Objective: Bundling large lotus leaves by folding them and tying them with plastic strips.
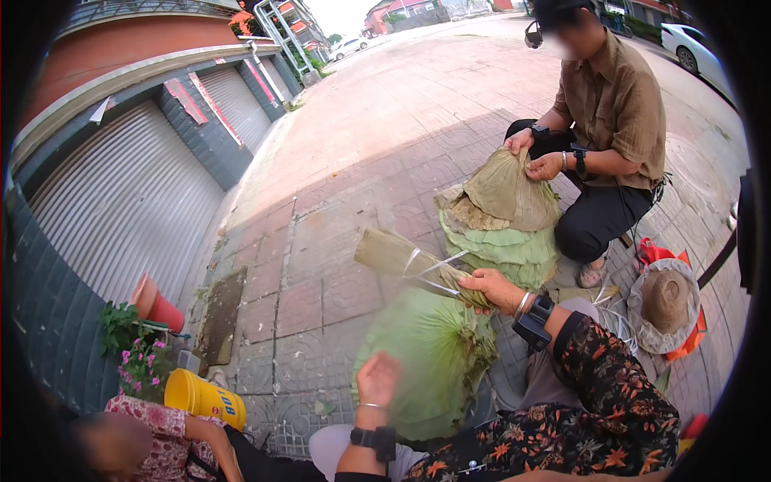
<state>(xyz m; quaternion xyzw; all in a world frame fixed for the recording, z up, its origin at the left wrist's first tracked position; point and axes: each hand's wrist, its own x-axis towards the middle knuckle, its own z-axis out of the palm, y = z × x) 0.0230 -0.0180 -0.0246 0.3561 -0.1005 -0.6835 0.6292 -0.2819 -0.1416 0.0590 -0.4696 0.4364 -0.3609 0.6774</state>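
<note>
My right hand [490, 291] grips a rolled bundle of dried olive-tan leaves [384, 254] with white string around it, held up at the centre. My left hand [377, 379] is lower, over a pile of large pale green leaves [426, 361]; it is blurred, so its finger shape is unclear. Beyond the bundle, a co-worker [610, 120] squats at the right, both hands on a brownish dried leaf [498, 189] on top of another green stack [502, 253].
Another person [144, 442] is at the lower left beside a yellow bucket [205, 398], flowers [140, 365] and a red pot [152, 309]. A straw hat [665, 301] lies on orange bags at the right. Shuttered doors [128, 201] line the left; parked cars [695, 56] stand behind.
</note>
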